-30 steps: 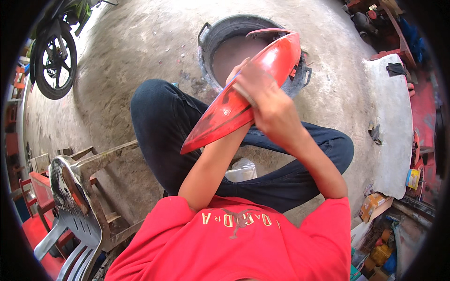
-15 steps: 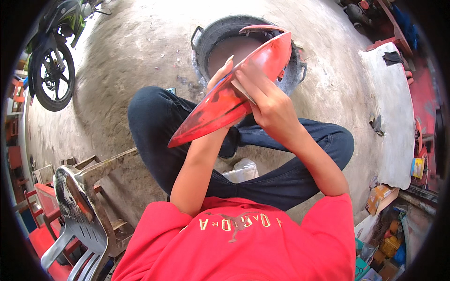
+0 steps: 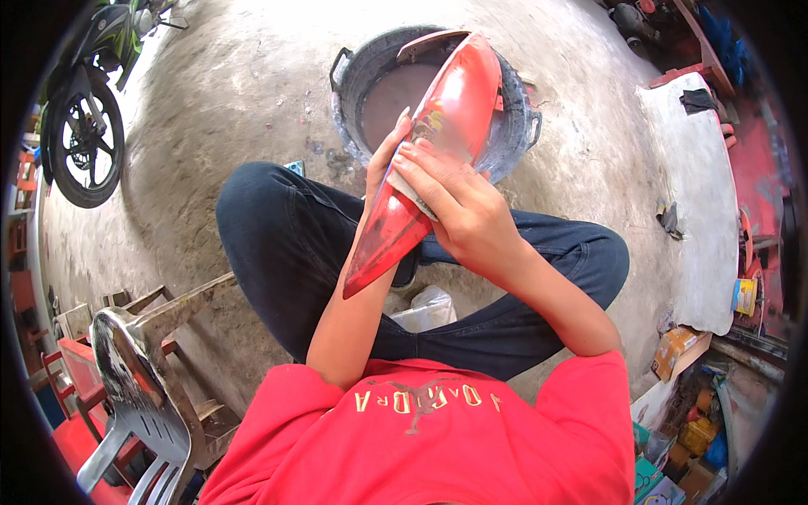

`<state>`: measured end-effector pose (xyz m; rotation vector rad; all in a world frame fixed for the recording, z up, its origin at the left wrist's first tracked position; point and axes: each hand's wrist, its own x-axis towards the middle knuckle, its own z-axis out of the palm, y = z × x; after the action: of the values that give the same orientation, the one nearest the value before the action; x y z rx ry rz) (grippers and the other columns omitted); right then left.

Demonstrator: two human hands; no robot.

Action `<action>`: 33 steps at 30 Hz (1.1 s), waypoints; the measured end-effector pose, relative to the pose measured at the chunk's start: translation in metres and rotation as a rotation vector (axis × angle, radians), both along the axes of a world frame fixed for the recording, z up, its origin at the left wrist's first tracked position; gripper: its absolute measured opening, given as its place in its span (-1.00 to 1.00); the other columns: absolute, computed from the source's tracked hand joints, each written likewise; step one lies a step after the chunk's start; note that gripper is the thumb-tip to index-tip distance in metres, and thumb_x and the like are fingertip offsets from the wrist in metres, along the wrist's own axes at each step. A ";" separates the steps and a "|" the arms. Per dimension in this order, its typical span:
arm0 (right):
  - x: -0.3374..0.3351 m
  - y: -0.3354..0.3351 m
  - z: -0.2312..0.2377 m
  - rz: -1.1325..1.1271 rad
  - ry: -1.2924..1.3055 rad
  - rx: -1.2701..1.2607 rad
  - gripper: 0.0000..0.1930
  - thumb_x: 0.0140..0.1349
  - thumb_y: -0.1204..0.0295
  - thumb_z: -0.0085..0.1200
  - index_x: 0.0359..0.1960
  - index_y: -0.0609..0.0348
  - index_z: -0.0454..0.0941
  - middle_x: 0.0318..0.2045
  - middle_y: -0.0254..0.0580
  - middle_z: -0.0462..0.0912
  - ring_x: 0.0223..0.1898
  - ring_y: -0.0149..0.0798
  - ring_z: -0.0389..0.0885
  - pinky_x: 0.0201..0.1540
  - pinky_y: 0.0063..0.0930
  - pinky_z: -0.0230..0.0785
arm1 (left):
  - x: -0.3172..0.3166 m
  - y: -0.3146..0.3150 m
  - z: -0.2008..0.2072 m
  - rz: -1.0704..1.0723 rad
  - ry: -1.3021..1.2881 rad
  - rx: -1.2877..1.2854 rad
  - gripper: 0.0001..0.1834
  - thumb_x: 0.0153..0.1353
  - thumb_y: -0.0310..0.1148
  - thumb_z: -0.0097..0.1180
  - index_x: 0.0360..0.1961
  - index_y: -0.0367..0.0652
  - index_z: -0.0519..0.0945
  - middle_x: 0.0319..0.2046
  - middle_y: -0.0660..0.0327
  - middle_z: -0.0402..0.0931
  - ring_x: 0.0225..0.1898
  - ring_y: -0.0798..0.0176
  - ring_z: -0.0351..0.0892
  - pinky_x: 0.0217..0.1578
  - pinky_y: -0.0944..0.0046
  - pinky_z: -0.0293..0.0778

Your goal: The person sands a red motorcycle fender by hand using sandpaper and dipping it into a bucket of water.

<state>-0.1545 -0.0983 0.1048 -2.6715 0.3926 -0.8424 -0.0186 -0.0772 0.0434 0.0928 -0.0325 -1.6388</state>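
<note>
A long, pointed red body panel [image 3: 467, 88], which looks like a motorcycle fairing piece, is held up over my lap with its near tip toward me. My left hand [image 3: 385, 158] grips it from below along its left edge; the thumb shows there, while the other fingers are hidden beneath. On top of the panel, my right hand [image 3: 450, 192] presses a thin, pale sheet like sandpaper [image 3: 409, 195] flat against the surface, fingers together. Dark smears mark the panel's near end. Behind its far end stands a round black tub [image 3: 358, 77] of murky, brownish water.
A motorcycle's front wheel [image 3: 84, 147] stands at the far left on the concrete floor [image 3: 202, 109]. Near left are a worn grey chair [image 3: 151, 417] and a wooden frame. A clear plastic bag [image 3: 427, 310] lies between my legs. Boxes and clutter line the right side.
The panel has turned steeper, its near tip swinging right and toward me, its far end left. My right hand has slid left and nearer along it with the sheet.
</note>
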 end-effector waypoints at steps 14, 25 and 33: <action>0.011 0.035 -0.009 0.150 0.071 -0.045 -0.53 0.25 0.46 0.07 0.23 0.15 0.60 0.26 0.03 0.61 0.34 0.03 0.55 0.43 0.06 0.33 | 0.009 0.007 0.013 0.064 0.221 0.158 -0.46 0.59 0.01 -0.16 0.33 -0.16 0.47 0.27 -0.01 0.52 0.29 0.02 0.50 0.34 -0.20 0.42; 0.022 0.031 -0.014 0.267 0.100 -0.079 -0.54 0.13 0.51 0.21 0.14 0.11 0.64 0.21 -0.10 0.63 0.29 -0.05 0.59 0.34 -0.10 0.48 | -0.011 0.005 -0.020 0.307 -0.565 0.210 -0.32 0.49 0.06 -0.02 0.38 -0.29 0.41 0.35 -0.14 0.43 0.32 -0.13 0.49 0.44 -0.16 0.33; 0.013 0.032 -0.023 0.288 0.093 -0.105 -0.54 0.20 0.46 0.16 0.19 0.12 0.62 0.14 -0.07 0.69 0.24 -0.08 0.65 0.30 -0.13 0.52 | -0.007 0.004 -0.057 0.212 0.206 0.265 -0.32 0.51 0.12 -0.08 0.39 -0.21 0.40 0.33 -0.07 0.46 0.30 -0.10 0.50 0.40 -0.17 0.37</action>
<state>-0.1412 -0.0663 0.0816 -2.7793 -0.0182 -0.6697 -0.0252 -0.0731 -0.0131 0.1250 0.3424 -1.4263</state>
